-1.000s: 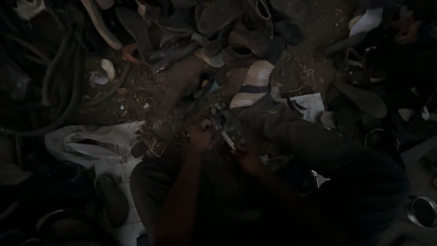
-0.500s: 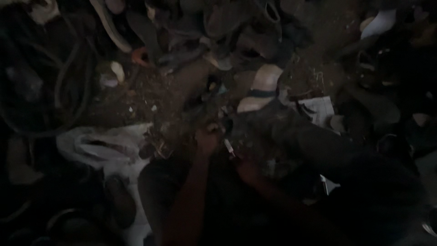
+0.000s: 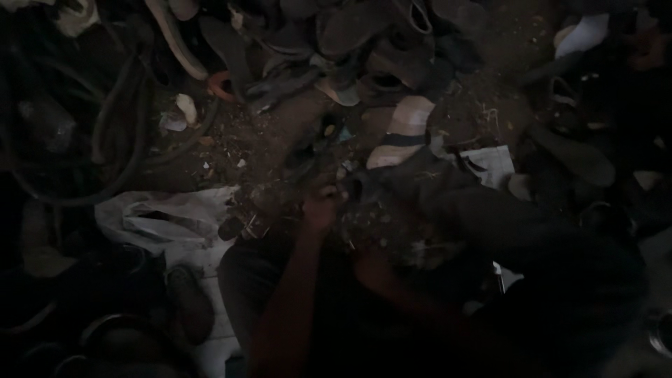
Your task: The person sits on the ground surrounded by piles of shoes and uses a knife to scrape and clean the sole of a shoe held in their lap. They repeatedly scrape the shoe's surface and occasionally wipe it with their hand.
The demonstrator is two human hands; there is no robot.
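**Dark shoe getting worked on in the lap, hands bunched at its near end**

The thing in hand is a dark shoe (image 3: 420, 189) lying across the person's lap, toe end pointing off to about 2 o'clock. It's really dim, so take the details with a pinch of salt.

The left hand (image 3: 323, 206) is curled shut at the near end of the shoe, right where the opening or heel edge seems to be. It looks like it's pinching something small there, but I can't make out what. The right hand (image 3: 374, 262) sits just below, at about 5 o'clock from the left one, pressed against the underside of the shoe. Whether it's closed around anything I honestly can't tell, too blurry.

My read: this is mid-repair, somewhere in the stitching or prying stage on that near edge, not the start and not the finish. The next move would need the shoe held steady with the lower hand while the upper one does the fine work.

Going outward: a light sandal with a dark strap (image 3: 402, 133) lies at 12 o'clock just past the shoe. A white plastic bag (image 3: 164, 220) sits at 9 o'clock on the dirt floor (image 3: 266, 140). A pile of old shoes (image 3: 350, 42) fills the top, and dark rubber tubing (image 3: 105, 133) loops at 10 o'clock.
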